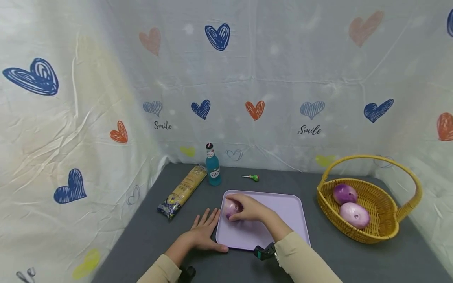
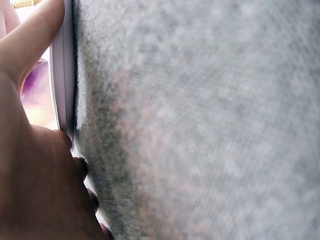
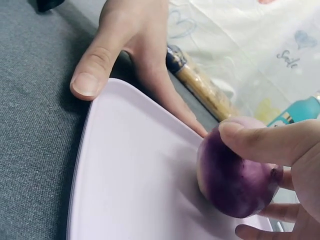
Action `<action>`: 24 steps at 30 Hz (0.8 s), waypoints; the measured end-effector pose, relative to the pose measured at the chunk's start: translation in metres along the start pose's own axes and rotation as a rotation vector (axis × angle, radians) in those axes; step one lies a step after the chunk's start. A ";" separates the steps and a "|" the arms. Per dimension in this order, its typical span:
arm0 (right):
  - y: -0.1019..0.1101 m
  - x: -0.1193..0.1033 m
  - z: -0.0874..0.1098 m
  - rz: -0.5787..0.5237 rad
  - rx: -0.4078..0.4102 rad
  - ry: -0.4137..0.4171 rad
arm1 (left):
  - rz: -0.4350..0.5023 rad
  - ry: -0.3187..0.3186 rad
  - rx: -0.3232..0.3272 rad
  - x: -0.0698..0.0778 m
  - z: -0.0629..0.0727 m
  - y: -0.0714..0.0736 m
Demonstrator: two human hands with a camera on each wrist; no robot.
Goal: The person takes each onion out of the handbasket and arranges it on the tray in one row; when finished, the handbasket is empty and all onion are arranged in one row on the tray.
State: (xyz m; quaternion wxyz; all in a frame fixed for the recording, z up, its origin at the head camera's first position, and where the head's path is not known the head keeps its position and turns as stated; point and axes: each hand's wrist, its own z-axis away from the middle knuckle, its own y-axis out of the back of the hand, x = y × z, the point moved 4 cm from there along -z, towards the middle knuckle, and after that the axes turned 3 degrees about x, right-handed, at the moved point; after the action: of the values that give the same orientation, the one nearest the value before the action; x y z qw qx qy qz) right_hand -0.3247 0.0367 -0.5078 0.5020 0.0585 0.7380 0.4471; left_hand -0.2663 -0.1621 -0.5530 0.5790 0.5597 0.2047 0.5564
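Note:
My right hand point(image 1: 252, 208) grips a round purple-and-white onion point(image 1: 231, 209) at the left end of a pale lilac tray point(image 1: 276, 214). In the right wrist view the thumb lies over the top of the onion point(image 3: 227, 185), with fingers curled at its far side; whether it touches the tray is hard to tell. My left hand point(image 1: 203, 234) lies flat with spread, straight fingers along the tray's left edge. Its thumb touches the near left corner in the right wrist view. The left wrist view shows that hand point(image 2: 35, 165) against the tray's rim, mostly over grey cloth.
A yellow wicker basket point(image 1: 327, 210) with a tall handle stands at right, holding two more onions point(image 1: 355, 215). Behind the tray are a blue bottle point(image 1: 213, 167) and a small green-wrapped lollipop point(image 1: 254, 177). A long yellow packet point(image 1: 184, 190) lies at left.

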 end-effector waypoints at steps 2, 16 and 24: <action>0.000 0.000 0.000 -0.006 0.000 0.011 | 0.004 -0.006 -0.001 0.000 0.000 0.000; 0.006 0.002 -0.001 -0.023 0.005 0.026 | 0.009 -0.003 -0.002 0.001 -0.001 0.001; 0.005 0.002 -0.001 -0.009 0.018 0.006 | 0.006 0.005 -0.010 0.003 0.001 0.003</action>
State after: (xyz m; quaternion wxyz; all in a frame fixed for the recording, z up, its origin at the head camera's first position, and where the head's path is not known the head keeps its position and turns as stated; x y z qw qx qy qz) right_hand -0.3277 0.0400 -0.5056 0.5012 0.0585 0.7438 0.4383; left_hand -0.2659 -0.1609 -0.5493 0.5796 0.5562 0.2015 0.5605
